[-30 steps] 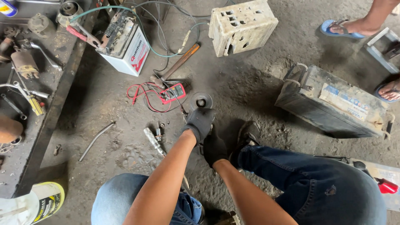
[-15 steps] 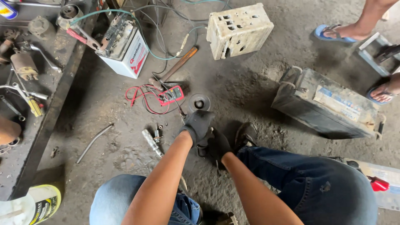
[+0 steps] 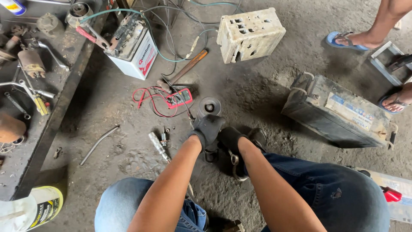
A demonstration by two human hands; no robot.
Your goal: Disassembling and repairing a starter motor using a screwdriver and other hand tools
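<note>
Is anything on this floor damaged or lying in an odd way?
Yes. The pale battery casing lies tipped on its side, its face broken with holes. The big dark battery sits askew, grimy, its label worn.

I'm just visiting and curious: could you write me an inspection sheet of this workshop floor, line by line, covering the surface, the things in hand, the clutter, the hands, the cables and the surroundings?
Surface: grey, gritty concrete floor, dusty and stained.
Job's things: dark metal part with a ring-shaped clasp, partly hidden under both hands; round grey metal pulley disc just beyond them.
Clutter: red handheld multimeter, wooden-handled hammer, bent metal rod, small silver bolts.
Hands: left hand and right hand, both in dark work gloves, close together on the part.
Cables: red meter leads; green and black wires to a white boxy battery.
Surroundings: cracked cream battery casing, old grey battery, another person's sandalled foot, cluttered dark bench.
</note>
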